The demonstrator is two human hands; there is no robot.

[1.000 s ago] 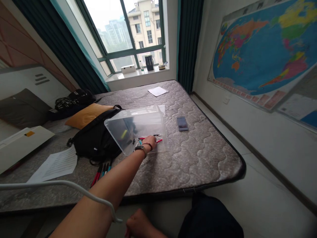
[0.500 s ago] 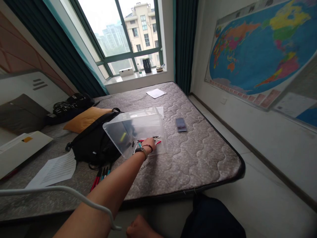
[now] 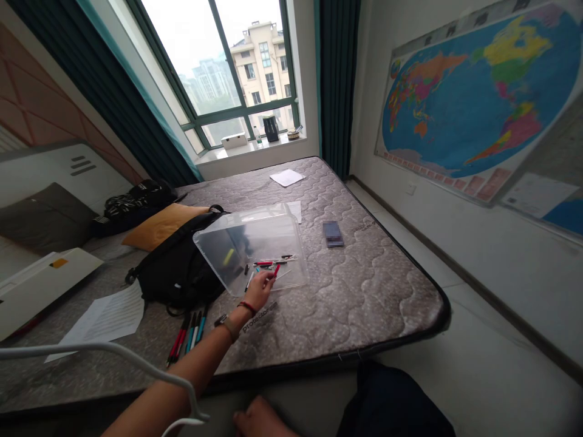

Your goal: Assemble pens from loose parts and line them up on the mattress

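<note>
A black bag (image 3: pixel 182 270) crowds the left of the clear box (image 3: pixel 259 237), leaving little room on that side, and a row of pens (image 3: pixel 190 335) lies just beside the left forearm. The box's far wall blocks a reach toward the window. I can see the left hand (image 3: pixel 260 288) passing in from the near side. To the right, the mattress (image 3: pixel 378 291) gives broad room, with one dark object (image 3: pixel 333 233) to steer around. A pale cable (image 3: pixel 109 348) crosses before the forearm.
</note>
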